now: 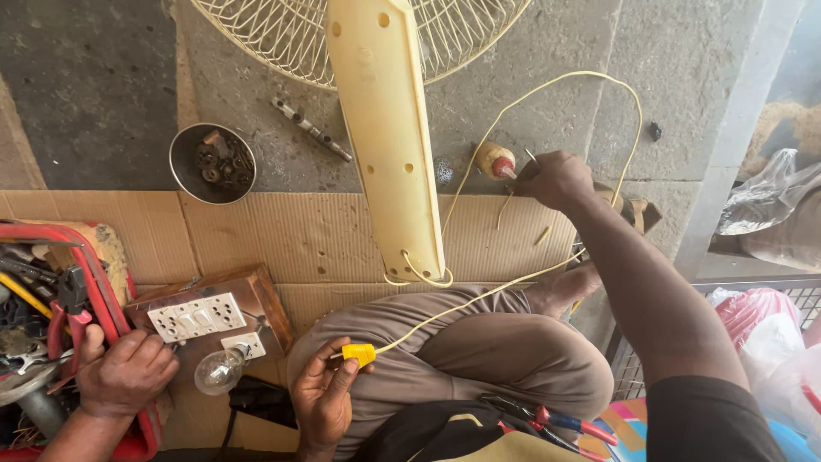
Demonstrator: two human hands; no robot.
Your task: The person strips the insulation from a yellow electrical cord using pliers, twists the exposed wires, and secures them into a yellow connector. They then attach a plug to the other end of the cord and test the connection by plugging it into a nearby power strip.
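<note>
The yellow plug (358,352) lies nearly level, its long axis running 9 to 3 o'clock, and its yellow cord (479,295) trails off toward 2 o'clock. The left hand (321,398), palm up over the knee, pinches the plug at its fingertips. The right hand (554,178), arm stretched toward 1 o'clock, is fisted beside the cord's far loop, well apart from the plug. What it grips I cannot tell. Another person's hand (126,374) rests on a red toolbox (107,299).

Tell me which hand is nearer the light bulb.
Left. The left hand, pinching a yellow plug, is just right of the light bulb; the right hand is far off, upper right.
</note>
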